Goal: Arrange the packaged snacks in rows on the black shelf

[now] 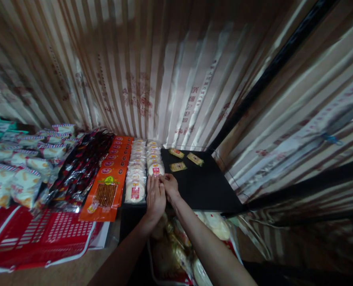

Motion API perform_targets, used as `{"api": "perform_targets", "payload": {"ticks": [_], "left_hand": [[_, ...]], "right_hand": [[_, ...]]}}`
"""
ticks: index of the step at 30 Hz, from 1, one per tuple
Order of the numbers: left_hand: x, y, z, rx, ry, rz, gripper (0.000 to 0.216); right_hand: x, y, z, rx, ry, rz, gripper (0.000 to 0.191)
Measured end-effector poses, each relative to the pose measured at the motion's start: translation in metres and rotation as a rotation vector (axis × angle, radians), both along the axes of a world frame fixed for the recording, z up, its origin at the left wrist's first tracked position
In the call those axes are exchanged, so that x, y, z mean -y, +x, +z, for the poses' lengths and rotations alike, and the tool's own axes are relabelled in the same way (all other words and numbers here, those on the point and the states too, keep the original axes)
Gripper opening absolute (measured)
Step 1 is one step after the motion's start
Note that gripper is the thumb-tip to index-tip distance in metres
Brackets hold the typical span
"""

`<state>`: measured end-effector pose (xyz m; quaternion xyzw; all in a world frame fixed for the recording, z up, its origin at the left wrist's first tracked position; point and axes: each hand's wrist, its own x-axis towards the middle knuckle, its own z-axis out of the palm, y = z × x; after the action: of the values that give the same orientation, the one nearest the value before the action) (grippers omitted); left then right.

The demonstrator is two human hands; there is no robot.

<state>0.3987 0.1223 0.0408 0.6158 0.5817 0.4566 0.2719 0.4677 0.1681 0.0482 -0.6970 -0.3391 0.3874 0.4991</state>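
Note:
My left hand [155, 196] and my right hand [170, 186] meet at the near end of a row of round white snack packs [154, 159] on a black shelf [206, 186]. Both hands touch the nearest pack [156, 170], fingers pinched at its lower edge. A second row of the same white packs [135, 174] lies just to the left. Below my arms sits an open red bag [179, 250] holding more of the pale packs.
Left of the white rows lie orange packs [107, 186], dark red-and-black packs [81, 167] and white puffed-snack bags [21, 174]. Three small yellow packs [186, 159] lie on the bare black shelf. A striped curtain [152, 71] hangs behind. A red basket [30, 234] is at lower left.

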Motion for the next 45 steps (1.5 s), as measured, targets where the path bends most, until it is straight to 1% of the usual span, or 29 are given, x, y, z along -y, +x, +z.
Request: {"api": "perform_targets", "payload": {"ticks": [4, 8, 10, 12, 14, 15, 18, 21, 23, 25, 27, 30, 32, 34, 36, 39, 41, 45], "left_hand": [[-0.005, 0.0, -0.01, -0.003, 0.02, 0.015, 0.044], [-0.006, 0.0, -0.016, -0.029, -0.025, 0.025, 0.046], [-0.006, 0.0, -0.016, -0.025, -0.041, 0.022, 0.046], [-0.005, -0.001, -0.017, -0.012, -0.042, 0.014, 0.047], [-0.005, -0.002, -0.017, -0.001, -0.043, 0.011, 0.048], [-0.005, -0.002, -0.017, 0.003, -0.045, 0.007, 0.048], [-0.005, -0.004, -0.016, -0.003, -0.05, -0.027, 0.048], [-0.007, -0.005, -0.013, -0.038, -0.06, -0.066, 0.049], [-0.006, -0.005, -0.01, -0.069, -0.067, -0.088, 0.049], [-0.002, -0.003, -0.006, -0.089, -0.061, -0.106, 0.047], [0.006, -0.002, -0.002, -0.104, -0.036, -0.115, 0.045], [0.026, 0.002, 0.002, -0.14, 0.048, -0.131, 0.042], [0.044, 0.006, 0.002, -0.166, 0.117, -0.197, 0.04], [0.063, 0.011, 0.0, -0.191, 0.153, -0.301, 0.039], [0.081, 0.019, -0.006, -0.229, 0.147, -0.429, 0.039], [0.103, 0.033, -0.019, -0.323, 0.085, -0.595, 0.04], [0.113, 0.044, -0.028, -0.38, 0.021, -0.621, 0.043], [0.119, 0.063, -0.047, -0.414, -0.067, -0.638, 0.051]], "right_hand": [[-0.004, 0.005, -0.001, 0.198, -0.041, 0.046, 0.019], [-0.005, 0.009, 0.002, 0.365, -0.077, 0.118, 0.015], [-0.003, 0.009, 0.005, 0.445, -0.096, 0.141, 0.021], [0.0, 0.008, 0.009, 0.563, -0.106, 0.158, 0.033], [0.003, 0.007, 0.012, 0.678, -0.071, 0.193, 0.042], [0.004, 0.006, 0.013, 0.712, -0.036, 0.217, 0.043], [0.004, 0.006, 0.013, 0.707, 0.036, 0.278, 0.041], [0.004, 0.007, 0.011, 0.666, 0.019, 0.306, 0.044], [0.007, 0.008, 0.008, 0.628, 0.036, 0.305, 0.047], [0.014, 0.011, 0.005, 0.581, 0.086, 0.282, 0.047], [0.026, 0.015, 0.003, 0.551, 0.149, 0.256, 0.045], [0.052, 0.025, 0.0, 0.555, 0.238, 0.237, 0.036], [0.075, 0.036, -0.002, 0.564, 0.281, 0.211, 0.031], [0.1, 0.05, -0.006, 0.578, 0.297, 0.162, 0.029], [0.124, 0.068, -0.013, 0.613, 0.267, 0.1, 0.028], [0.155, 0.097, -0.026, 0.701, 0.118, 0.006, 0.029], [0.169, 0.115, -0.035, 0.772, 0.002, -0.003, 0.032], [0.18, 0.138, -0.045, 0.921, -0.195, 0.095, 0.044]]}}
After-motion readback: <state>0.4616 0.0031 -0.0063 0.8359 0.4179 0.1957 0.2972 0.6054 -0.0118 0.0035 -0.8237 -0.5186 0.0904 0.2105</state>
